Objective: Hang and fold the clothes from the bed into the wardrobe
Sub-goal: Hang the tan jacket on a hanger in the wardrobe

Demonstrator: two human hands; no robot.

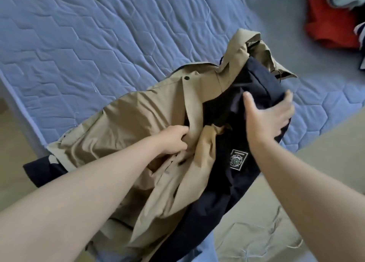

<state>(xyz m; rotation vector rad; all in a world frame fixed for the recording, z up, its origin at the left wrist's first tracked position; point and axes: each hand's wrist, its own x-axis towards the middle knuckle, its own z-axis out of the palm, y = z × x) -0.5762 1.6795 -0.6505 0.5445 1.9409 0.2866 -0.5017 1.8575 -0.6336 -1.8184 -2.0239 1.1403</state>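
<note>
Now our left hand (174, 140) clutches the jacket (138, 111) by its tan front, our right hand (270, 115) grips its navy lining, at the bed (79, 44) edge; pull unevenly and the overhanging part could drag it floorward.

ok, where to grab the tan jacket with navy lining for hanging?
Probably the shoulders beside the collar, from above at the far end: the tan jacket with navy lining lies open, collar away from the person. The right hand holds the lining there; the left hand pinches the front edge.
</note>
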